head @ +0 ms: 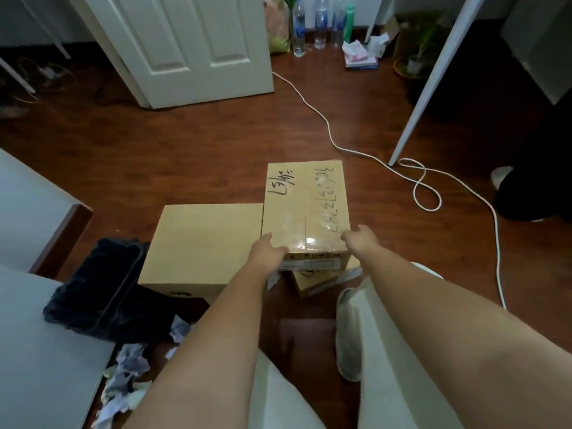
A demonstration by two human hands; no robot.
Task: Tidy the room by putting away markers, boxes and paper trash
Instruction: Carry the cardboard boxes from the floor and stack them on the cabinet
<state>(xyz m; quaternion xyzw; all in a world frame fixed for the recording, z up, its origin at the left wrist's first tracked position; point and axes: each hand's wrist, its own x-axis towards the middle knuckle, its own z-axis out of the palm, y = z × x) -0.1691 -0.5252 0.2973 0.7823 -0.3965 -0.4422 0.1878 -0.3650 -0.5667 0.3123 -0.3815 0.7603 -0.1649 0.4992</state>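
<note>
Wooden floor: three cardboard boxes, both hands' grip clamping the taped box, left hand, right hand.

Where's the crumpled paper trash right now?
Head view, bottom left: the crumpled paper lies on the wood floor beside the white table edge, just below the black bag and left of the person's left forearm.

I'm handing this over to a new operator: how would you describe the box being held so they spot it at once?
Start from the white door and come down the wooden floor to the cluster of cardboard boxes. It is the taped box with handwriting, gripped at its near corners by the left hand and right hand. The plain box on its left has no writing.
</note>
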